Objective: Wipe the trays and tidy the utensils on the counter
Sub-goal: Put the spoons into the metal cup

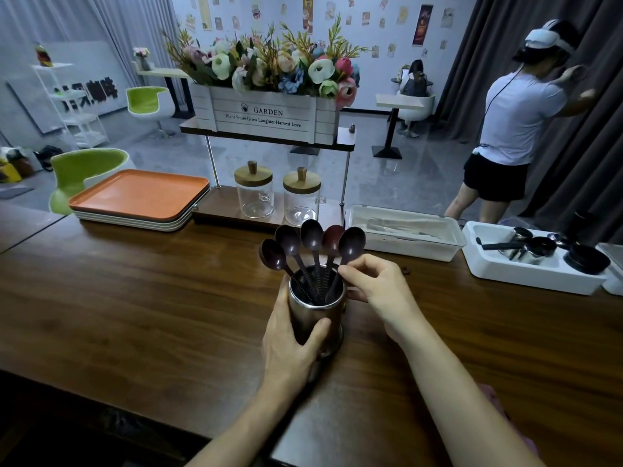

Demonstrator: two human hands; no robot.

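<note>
- Spoons (313, 237), five dark brown ones by our count, stand handle-down in a metal cup (332, 311), their bowls fanned out above its rim.
- The cup sits upright on the wooden counter (135, 298), about midway between its near and far edges and towards the middle of its length.
- Our left hand (290, 335) is clamped round the cup from the left, thumb across its front and palm against its side.
- Our right hand (374, 288) comes in from the right with its fingers curled. The index fingertip rests on the stem of the rightmost spoon (351, 246), just below the bowl, and the thumb lies beside the cup's rim. We cannot tell whether that spoon is truly pinched or only touched.
- A stack of trays (138, 197), orange on top with pale ones beneath, lies at the counter's far edge towards its left end, well apart from the cup.
- Behind the cup, at the far edge, a low rack holds two glass jars (253, 193) with wooden lids, and a white flower box (266, 116) stands on its upper shelf.
- Along the far edge to the right we see a lidded white box (404, 230), then a white bin (488, 264) holding metal pitchers.
- Beyond the counter, a person (512, 123) in a white shirt faces a dark curtain.
</note>
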